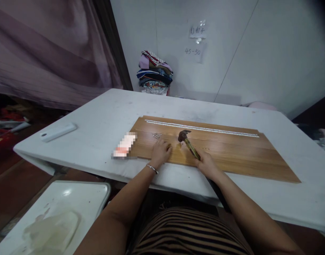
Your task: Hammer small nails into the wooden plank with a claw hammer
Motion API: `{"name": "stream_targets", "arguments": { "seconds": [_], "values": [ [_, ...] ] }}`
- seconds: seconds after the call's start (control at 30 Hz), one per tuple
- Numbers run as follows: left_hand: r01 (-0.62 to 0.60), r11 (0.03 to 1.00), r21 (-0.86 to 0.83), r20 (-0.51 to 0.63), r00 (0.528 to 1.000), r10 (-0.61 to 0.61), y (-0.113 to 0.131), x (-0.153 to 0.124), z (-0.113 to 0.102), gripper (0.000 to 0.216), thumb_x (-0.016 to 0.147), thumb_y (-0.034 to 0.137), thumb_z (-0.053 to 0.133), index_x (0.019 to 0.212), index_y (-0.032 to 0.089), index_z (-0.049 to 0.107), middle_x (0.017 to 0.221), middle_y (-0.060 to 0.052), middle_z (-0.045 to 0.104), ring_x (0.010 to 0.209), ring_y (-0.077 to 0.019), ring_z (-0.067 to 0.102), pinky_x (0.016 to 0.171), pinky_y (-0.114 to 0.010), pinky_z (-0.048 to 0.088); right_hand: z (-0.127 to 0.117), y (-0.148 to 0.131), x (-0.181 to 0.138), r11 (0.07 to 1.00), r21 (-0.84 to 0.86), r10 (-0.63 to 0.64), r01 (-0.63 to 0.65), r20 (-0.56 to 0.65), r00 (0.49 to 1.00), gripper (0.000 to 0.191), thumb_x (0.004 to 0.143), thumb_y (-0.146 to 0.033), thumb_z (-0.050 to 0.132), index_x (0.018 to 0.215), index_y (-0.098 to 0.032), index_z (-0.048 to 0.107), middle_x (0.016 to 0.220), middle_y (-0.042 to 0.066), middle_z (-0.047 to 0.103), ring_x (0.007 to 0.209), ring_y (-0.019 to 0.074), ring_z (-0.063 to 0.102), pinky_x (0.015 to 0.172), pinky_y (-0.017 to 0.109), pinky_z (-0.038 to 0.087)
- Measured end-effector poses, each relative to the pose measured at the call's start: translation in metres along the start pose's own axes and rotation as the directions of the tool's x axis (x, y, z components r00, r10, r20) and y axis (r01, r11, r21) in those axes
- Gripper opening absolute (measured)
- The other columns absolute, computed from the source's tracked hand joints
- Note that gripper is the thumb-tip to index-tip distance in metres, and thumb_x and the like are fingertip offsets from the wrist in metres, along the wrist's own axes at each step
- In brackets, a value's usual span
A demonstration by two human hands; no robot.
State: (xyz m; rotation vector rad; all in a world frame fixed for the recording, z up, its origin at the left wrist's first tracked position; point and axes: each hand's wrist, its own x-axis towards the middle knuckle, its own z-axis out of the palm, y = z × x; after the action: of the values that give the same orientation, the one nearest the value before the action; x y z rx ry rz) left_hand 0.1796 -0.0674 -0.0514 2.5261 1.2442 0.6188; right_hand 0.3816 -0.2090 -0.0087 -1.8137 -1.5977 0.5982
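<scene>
A claw hammer (189,145) with a rusty head and a yellow-and-black handle is gripped in my right hand (207,163). Its head is low over the wooden board (244,154), above a small spot that could be a nail, too small to tell. My left hand (161,151) rests on the board left of the hammer, palm down, its fingers loosely bent and nothing visible in them. Just beyond those fingertips lies a small pile of nails (157,135). Several dark dots mark the board right of the hammer head. A bracelet circles my left wrist.
Two white ruler-like strips (202,128) run along the board's far side. A pixelated rectangular item (124,145) lies at its left end. The white table (98,117) also bears a white holed bar (58,131). Folded cloths (155,74) are stacked by the wall; a white stool (80,194) stands lower left.
</scene>
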Motion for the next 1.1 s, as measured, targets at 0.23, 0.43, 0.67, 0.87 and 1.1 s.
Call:
{"name": "stream_targets", "arguments": {
  "seconds": [0.23,0.43,0.67,0.87,1.1],
  "values": [
    [0.008,1.0,-0.014,-0.007,1.0,-0.008,0.001,-0.0001,-0.0002,0.016,0.093,0.024,0.058,0.086,0.021,0.073,0.098,-0.008,0.066,0.103,-0.0241,0.057,0.095,-0.039,0.046,0.0026,0.0036,0.0003,0.999,0.027,-0.019,0.019,0.0,1.0,0.057,0.075,-0.009,0.052,0.129,-0.019,0.066,0.114,0.011,0.075,0.101,0.028,0.067,0.092,0.042,0.05],
    [0.012,1.0,-0.019,-0.003,1.0,-0.012,0.0027,-0.0002,-0.0025,0.016,0.092,0.024,0.059,0.085,0.022,0.073,0.097,-0.007,0.065,0.103,-0.024,0.057,0.097,-0.039,0.046,0.0,0.0021,0.0003,1.0,0.012,0.017,-0.017,0.016,1.0,0.055,0.075,-0.009,0.054,0.128,-0.016,0.067,0.113,0.013,0.075,0.1,0.029,0.068,0.091,0.041,0.051],
    [0.02,1.0,-0.011,0.011,1.0,-0.02,0.0033,-0.0005,-0.0038,0.015,0.092,0.024,0.059,0.087,0.022,0.073,0.098,-0.008,0.065,0.104,-0.0242,0.057,0.097,-0.04,0.045,-0.0014,0.0,0.0001,1.0,0.001,0.005,-0.005,0.002,1.0,0.056,0.076,-0.009,0.055,0.13,-0.019,0.065,0.113,0.011,0.075,0.099,0.0279,0.067,0.09,0.04,0.05],
    [0.017,1.0,-0.003,0.012,1.0,-0.017,0.0036,-0.0004,-0.0042,0.017,0.093,0.025,0.058,0.084,0.022,0.072,0.098,-0.007,0.065,0.102,-0.0234,0.057,0.095,-0.038,0.046,0.0025,0.0044,0.0001,1.0,-0.008,0.01,-0.01,0.013,1.0,0.056,0.074,-0.008,0.055,0.128,-0.018,0.067,0.11,0.011,0.076,0.096,0.0274,0.067,0.088,0.039,0.051],
    [0.012,1.0,-0.006,0.011,1.0,-0.012,0.0016,-0.0005,-0.0034,0.015,0.093,0.025,0.059,0.089,0.021,0.073,0.099,-0.008,0.065,0.102,-0.0242,0.057,0.095,-0.039,0.046,-0.0016,-0.0002,0.0001,1.0,-0.012,0.011,-0.011,0.02,1.0,0.057,0.077,-0.01,0.054,0.133,-0.014,0.063,0.118,0.014,0.074,0.103,0.0294,0.067,0.091,0.041,0.049]
  ]
}}
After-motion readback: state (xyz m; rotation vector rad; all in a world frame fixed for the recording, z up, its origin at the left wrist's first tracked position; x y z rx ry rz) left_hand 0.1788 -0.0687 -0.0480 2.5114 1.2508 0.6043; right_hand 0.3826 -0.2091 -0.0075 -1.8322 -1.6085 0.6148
